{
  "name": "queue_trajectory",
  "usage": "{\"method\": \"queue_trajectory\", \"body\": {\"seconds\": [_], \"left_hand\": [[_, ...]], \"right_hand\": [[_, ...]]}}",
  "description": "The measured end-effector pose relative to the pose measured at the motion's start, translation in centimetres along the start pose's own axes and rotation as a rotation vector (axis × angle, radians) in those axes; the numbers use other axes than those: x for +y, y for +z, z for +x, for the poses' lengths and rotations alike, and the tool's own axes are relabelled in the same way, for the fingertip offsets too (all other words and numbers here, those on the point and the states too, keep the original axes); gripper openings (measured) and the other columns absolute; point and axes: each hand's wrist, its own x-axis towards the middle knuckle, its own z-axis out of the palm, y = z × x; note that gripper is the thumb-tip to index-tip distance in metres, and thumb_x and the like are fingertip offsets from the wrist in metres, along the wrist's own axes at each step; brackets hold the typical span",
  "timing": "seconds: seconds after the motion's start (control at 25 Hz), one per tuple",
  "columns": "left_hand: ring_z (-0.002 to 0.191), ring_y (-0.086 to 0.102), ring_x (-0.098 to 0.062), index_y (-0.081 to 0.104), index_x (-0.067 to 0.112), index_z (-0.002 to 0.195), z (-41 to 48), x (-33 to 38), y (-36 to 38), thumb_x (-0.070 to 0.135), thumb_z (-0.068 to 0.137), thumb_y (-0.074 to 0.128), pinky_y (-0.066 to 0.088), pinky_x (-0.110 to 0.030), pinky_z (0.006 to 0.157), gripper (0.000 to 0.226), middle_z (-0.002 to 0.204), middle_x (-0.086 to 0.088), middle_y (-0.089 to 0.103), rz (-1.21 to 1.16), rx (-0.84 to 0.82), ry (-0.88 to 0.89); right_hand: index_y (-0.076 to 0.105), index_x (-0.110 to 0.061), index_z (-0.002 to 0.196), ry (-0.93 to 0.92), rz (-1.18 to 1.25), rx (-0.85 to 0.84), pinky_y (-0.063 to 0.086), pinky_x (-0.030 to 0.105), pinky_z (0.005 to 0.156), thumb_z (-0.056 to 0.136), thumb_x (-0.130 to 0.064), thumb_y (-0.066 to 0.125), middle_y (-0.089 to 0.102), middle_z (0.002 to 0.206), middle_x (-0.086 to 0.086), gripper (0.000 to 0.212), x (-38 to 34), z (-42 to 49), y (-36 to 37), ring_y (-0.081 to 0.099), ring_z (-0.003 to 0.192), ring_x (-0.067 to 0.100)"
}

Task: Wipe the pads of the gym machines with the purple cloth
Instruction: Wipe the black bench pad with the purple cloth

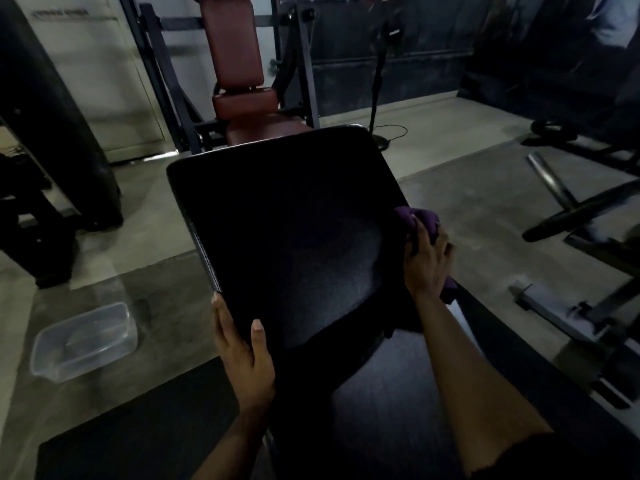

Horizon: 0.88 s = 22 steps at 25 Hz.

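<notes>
A large black pad (287,230) of a gym machine fills the middle of the view, tilted up and away from me. My left hand (244,351) grips its near left corner, thumb on the face and fingers along the side edge. My right hand (427,261) presses the bunched purple cloth (417,216) against the pad's right edge. Part of the cloth shows below the hand too. A second black pad (391,393) lies lower, between my forearms.
A clear plastic tub (83,341) sits on the floor at the left. A brown padded machine seat (239,57) stands behind the black pad. Dark machine frames and a weight plate (581,209) crowd the right. A black machine base (52,168) is at the left.
</notes>
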Motion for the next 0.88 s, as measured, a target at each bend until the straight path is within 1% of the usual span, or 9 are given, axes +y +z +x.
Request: {"method": "queue_trajectory", "body": {"seconds": [0.08,0.2,0.28,0.36,0.44,0.6,0.72,0.8,0.88], "left_hand": [[0.135,0.006,0.017,0.005,0.047,0.140,0.0,0.2,0.0,0.053,0.083,0.030,0.018,-0.037,0.114,0.063,0.153,0.015,0.008,0.025,0.002,-0.008],[0.138,0.009,0.005,0.007,0.041,0.143,0.0,0.4,0.0,0.051,0.084,0.030,0.018,-0.036,0.115,0.064,0.155,0.011,0.010,0.033,0.019,0.005],[0.139,0.011,0.002,0.010,0.033,0.145,-0.1,0.5,0.1,0.054,0.086,0.030,0.016,-0.028,0.115,0.066,0.156,0.004,0.011,0.019,0.025,0.007],[0.139,0.009,0.006,0.011,0.028,0.145,-0.1,0.5,0.0,0.065,0.086,0.026,0.011,-0.012,0.113,0.071,0.156,0.001,0.012,-0.002,0.026,0.025],[0.139,0.009,0.007,0.011,0.030,0.143,0.2,0.7,-0.3,0.071,0.084,0.019,0.009,-0.005,0.111,0.072,0.154,0.001,0.014,-0.010,0.028,0.029],[0.143,0.015,-0.006,0.014,0.041,0.138,0.1,1.8,-1.1,0.062,0.088,0.030,0.012,-0.022,0.118,0.057,0.153,0.008,0.015,-0.174,-0.012,-0.073],[0.143,0.019,-0.013,0.019,0.022,0.145,2.9,3.0,-2.1,0.033,0.092,0.041,0.016,-0.030,0.118,0.058,0.155,-0.002,0.019,-0.254,-0.028,-0.135],[0.143,0.020,-0.015,0.019,0.016,0.146,6.4,4.1,-2.3,0.029,0.094,0.039,0.016,-0.025,0.116,0.057,0.154,-0.005,0.021,-0.130,-0.006,-0.075],[0.143,0.019,-0.016,0.018,0.015,0.147,9.3,4.7,-1.7,0.027,0.097,0.038,0.014,-0.023,0.114,0.054,0.155,-0.005,0.019,-0.071,0.002,-0.048]], "right_hand": [[0.045,-0.023,0.136,-0.014,0.024,-0.006,0.029,0.049,0.105,0.095,-0.029,0.038,0.032,0.146,0.021,0.042,-2.7,0.3,0.6,0.038,0.121,0.046],[0.052,-0.024,0.130,-0.278,0.032,0.036,0.042,0.049,0.094,0.093,-0.028,0.037,0.043,0.139,0.021,0.041,-6.5,-3.1,1.0,0.048,0.106,0.045],[0.050,-0.027,0.129,-0.431,0.038,0.007,0.045,0.044,0.091,0.091,-0.031,0.037,0.044,0.138,0.017,0.041,-7.7,-6.6,1.0,0.049,0.102,0.038],[0.046,-0.032,0.131,-0.513,0.058,-0.048,0.046,0.036,0.089,0.090,-0.033,0.040,0.042,0.139,0.012,0.041,-8.7,-10.7,0.7,0.045,0.104,0.029],[0.039,-0.038,0.134,-0.589,0.066,-0.112,0.047,0.032,0.086,0.090,-0.037,0.039,0.035,0.143,0.006,0.045,-9.4,-15.0,0.3,0.041,0.106,0.023],[0.036,-0.042,0.133,-0.790,0.034,-0.187,0.051,0.033,0.086,0.087,-0.043,0.035,0.031,0.142,-0.002,0.046,-8.4,-17.7,-1.6,0.037,0.109,0.019],[0.039,-0.042,0.133,-0.599,0.090,-0.075,0.036,0.033,0.099,0.090,-0.038,0.033,0.040,0.142,0.004,0.044,-8.6,-10.7,-2.1,0.044,0.115,0.027],[0.042,-0.034,0.136,-0.362,0.166,-0.001,0.024,0.032,0.103,0.093,-0.040,0.032,0.042,0.142,0.013,0.045,-9.5,-3.9,-1.4,0.042,0.124,0.033],[0.047,-0.025,0.135,-0.249,0.167,0.032,0.025,0.040,0.106,0.091,-0.038,0.036,0.042,0.140,0.020,0.047,-10.2,1.1,0.1,0.041,0.125,0.040]]}}
